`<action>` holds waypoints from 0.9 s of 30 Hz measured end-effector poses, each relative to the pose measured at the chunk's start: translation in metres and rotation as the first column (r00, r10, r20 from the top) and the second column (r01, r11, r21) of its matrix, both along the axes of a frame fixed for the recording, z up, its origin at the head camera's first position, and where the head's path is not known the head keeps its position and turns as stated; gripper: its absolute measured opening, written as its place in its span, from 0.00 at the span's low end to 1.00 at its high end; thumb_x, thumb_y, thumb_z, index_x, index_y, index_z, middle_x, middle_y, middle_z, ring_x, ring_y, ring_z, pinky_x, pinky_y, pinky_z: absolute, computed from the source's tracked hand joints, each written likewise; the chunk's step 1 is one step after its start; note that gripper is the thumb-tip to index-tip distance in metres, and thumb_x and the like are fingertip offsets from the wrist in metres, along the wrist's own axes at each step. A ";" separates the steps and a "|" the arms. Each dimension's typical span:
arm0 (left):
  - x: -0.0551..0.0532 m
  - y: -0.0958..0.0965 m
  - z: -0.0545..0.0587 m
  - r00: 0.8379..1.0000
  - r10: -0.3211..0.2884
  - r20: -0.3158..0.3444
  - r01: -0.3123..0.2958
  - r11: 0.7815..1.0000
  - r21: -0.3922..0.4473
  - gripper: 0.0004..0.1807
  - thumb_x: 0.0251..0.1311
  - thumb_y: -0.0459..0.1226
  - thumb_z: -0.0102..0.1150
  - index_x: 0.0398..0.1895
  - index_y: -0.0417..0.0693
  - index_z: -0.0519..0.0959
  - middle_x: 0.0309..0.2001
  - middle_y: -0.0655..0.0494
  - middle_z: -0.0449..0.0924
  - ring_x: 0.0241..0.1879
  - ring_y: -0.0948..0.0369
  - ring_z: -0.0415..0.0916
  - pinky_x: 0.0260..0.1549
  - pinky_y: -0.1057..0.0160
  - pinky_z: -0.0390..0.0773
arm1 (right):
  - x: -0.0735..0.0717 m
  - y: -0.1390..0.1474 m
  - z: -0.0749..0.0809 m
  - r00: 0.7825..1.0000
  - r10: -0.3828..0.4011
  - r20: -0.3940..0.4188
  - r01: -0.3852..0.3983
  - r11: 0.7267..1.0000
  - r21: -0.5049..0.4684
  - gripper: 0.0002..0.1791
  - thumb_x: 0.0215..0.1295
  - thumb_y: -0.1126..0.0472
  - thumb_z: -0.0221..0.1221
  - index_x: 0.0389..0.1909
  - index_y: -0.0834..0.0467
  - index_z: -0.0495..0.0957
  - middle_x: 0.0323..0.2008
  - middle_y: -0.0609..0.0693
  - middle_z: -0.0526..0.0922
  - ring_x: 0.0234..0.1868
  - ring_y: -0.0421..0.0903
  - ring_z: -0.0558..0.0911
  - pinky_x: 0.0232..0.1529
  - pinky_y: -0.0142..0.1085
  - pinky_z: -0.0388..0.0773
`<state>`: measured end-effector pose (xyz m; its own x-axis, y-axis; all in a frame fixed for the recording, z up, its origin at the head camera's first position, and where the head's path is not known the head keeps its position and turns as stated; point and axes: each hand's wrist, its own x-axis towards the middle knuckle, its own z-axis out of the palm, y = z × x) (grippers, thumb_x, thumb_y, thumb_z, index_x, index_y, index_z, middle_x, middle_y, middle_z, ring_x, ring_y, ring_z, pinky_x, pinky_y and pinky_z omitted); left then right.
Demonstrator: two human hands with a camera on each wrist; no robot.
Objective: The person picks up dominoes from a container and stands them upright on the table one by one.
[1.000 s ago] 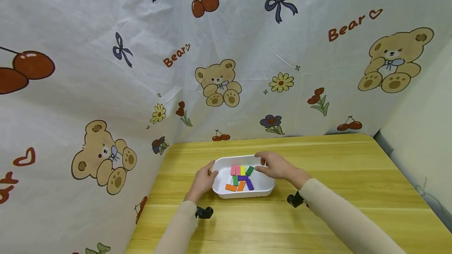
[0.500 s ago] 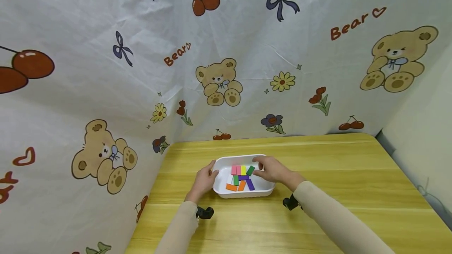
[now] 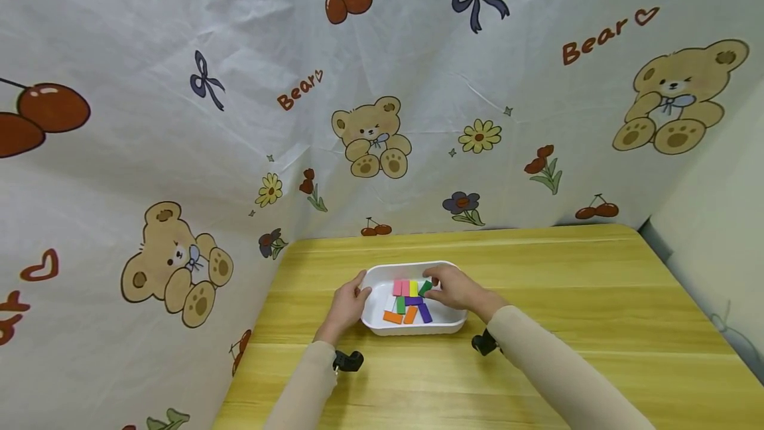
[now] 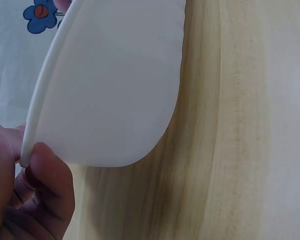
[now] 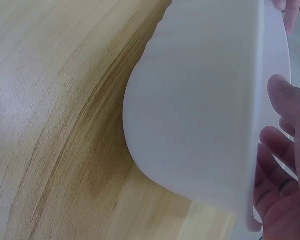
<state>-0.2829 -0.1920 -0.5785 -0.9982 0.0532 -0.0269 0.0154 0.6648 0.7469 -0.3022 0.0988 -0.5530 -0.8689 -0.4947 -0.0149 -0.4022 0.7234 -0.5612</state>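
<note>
A white plastic tray (image 3: pixel 373 329) stands on the table, holding several small flat rectangular blocks in pink, yellow, green, purple, orange and white. My left hand (image 3: pixel 344 307) grips the tray's left end; in the left wrist view its fingers (image 4: pixel 52 175) pinch the rim from both sides. Over the tray's right side reaches my right hand (image 3: pixel 456 288). Its thumb and index finger stand apart on either side of a green block (image 3: pixel 426 288), the thumb tip close at the block's lower edge. In the right wrist view the tray's wall (image 5: pixel 190 110) hides the blocks.
The wooden table (image 3: pixel 537 324) runs back to a printed cloth (image 3: pixel 430 98) with bears and flowers, which also hangs along the left side. A pale wall (image 3: pixel 716 217) and a cable lie beyond the right edge. Both wrists wear black cameras.
My right hand has moved left and slightly down into the tray, its thumb and index finger now around the green block. My left hand has stayed on the rim.
</note>
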 end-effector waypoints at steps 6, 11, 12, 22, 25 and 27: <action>0.001 0.001 0.000 1.000 -0.002 0.000 0.002 1.000 0.006 0.29 0.77 0.40 0.54 0.79 0.49 0.65 0.27 0.53 0.71 0.28 0.61 0.67 0.22 0.68 0.70 | -0.001 -0.003 -0.003 1.000 0.011 -0.024 -0.012 1.000 -0.011 0.21 0.67 0.59 0.68 0.59 0.63 0.81 0.42 0.56 0.85 0.39 0.45 0.75 0.45 0.42 0.78; 0.002 0.000 -0.001 1.000 0.005 -0.004 -0.005 1.000 0.010 0.29 0.77 0.40 0.55 0.79 0.50 0.66 0.27 0.53 0.71 0.27 0.61 0.67 0.21 0.68 0.71 | 0.001 -0.010 -0.004 0.999 0.015 -0.046 -0.014 1.000 0.026 0.18 0.66 0.57 0.70 0.52 0.61 0.85 0.34 0.50 0.82 0.36 0.43 0.73 0.40 0.38 0.75; 0.001 0.000 -0.001 1.000 0.004 -0.009 -0.004 1.000 0.011 0.29 0.77 0.40 0.55 0.78 0.49 0.66 0.27 0.53 0.71 0.27 0.61 0.67 0.21 0.68 0.71 | 0.002 -0.012 -0.004 0.999 0.010 -0.044 -0.009 0.999 0.034 0.17 0.66 0.56 0.70 0.51 0.61 0.85 0.33 0.49 0.82 0.35 0.43 0.73 0.39 0.37 0.74; 0.001 0.001 -0.002 1.000 0.017 0.005 -0.017 1.000 0.006 0.29 0.77 0.41 0.55 0.79 0.50 0.66 0.27 0.53 0.71 0.28 0.61 0.67 0.22 0.68 0.70 | 0.010 -0.024 -0.013 0.997 -0.074 0.031 0.072 0.996 0.047 0.13 0.61 0.55 0.74 0.37 0.58 0.83 0.28 0.45 0.78 0.32 0.43 0.73 0.37 0.36 0.74; 0.002 0.000 -0.002 1.000 0.018 0.004 -0.018 1.000 0.009 0.29 0.77 0.41 0.55 0.78 0.49 0.66 0.27 0.53 0.71 0.28 0.61 0.67 0.22 0.68 0.70 | 0.012 -0.027 -0.015 0.993 -0.097 0.064 0.094 0.994 0.055 0.14 0.61 0.54 0.74 0.32 0.56 0.79 0.27 0.45 0.78 0.32 0.44 0.74 0.37 0.37 0.73; 0.003 0.000 -0.002 1.000 0.017 0.000 -0.017 1.000 0.012 0.29 0.77 0.40 0.55 0.78 0.49 0.66 0.27 0.53 0.71 0.27 0.61 0.67 0.22 0.68 0.69 | 0.012 -0.028 -0.016 0.991 -0.115 0.070 0.111 0.992 0.062 0.16 0.60 0.52 0.74 0.29 0.55 0.77 0.27 0.45 0.77 0.31 0.44 0.74 0.37 0.37 0.72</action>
